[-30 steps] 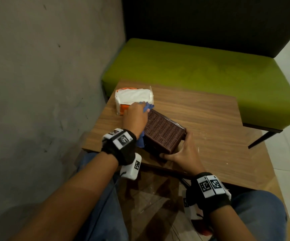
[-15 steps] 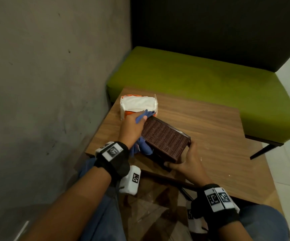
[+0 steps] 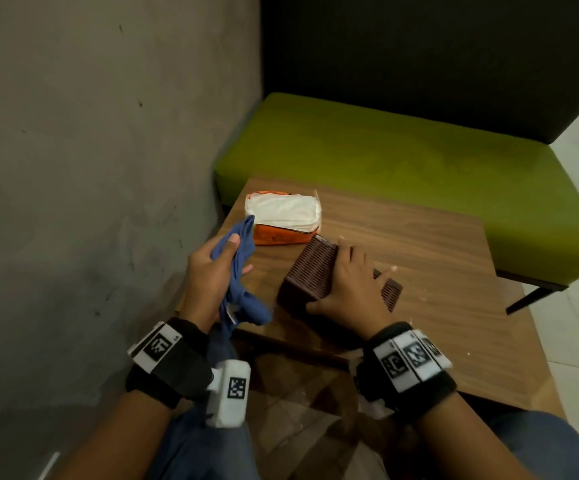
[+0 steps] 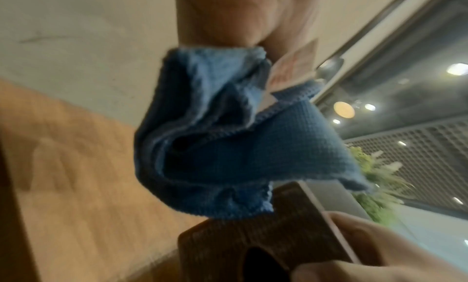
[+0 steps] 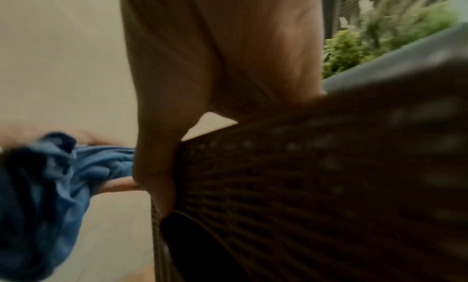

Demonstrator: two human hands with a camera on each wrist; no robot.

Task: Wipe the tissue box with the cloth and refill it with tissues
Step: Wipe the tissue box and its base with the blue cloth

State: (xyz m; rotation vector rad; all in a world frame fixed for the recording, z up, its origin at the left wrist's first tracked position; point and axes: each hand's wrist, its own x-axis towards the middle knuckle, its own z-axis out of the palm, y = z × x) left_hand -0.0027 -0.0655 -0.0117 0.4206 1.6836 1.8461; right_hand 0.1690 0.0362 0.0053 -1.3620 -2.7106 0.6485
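The dark brown ribbed tissue box [image 3: 310, 271] [image 5: 316, 186] [image 4: 266, 246] sits on the wooden table [image 3: 430, 258] near its front edge. My right hand [image 3: 350, 289] lies over the box's top, thumb on its near side and fingers spread across it, gripping it. My left hand [image 3: 212, 271] is raised to the left of the box and holds the bunched blue cloth [image 3: 243, 271] [image 4: 228, 146] [image 5: 38, 196], thumb pressed on it. The cloth hangs clear of the box. A pack of white tissues in an orange wrapper [image 3: 283, 216] lies behind the box.
A grey wall [image 3: 90, 168] runs close along the left. A green bench seat [image 3: 402, 161] with a dark backrest stands behind the table. My knees in jeans are below the table's near edge.
My left hand has lifted the cloth off the box and moved left. My right hand has shifted from the box's near end onto its top, and the box has turned.
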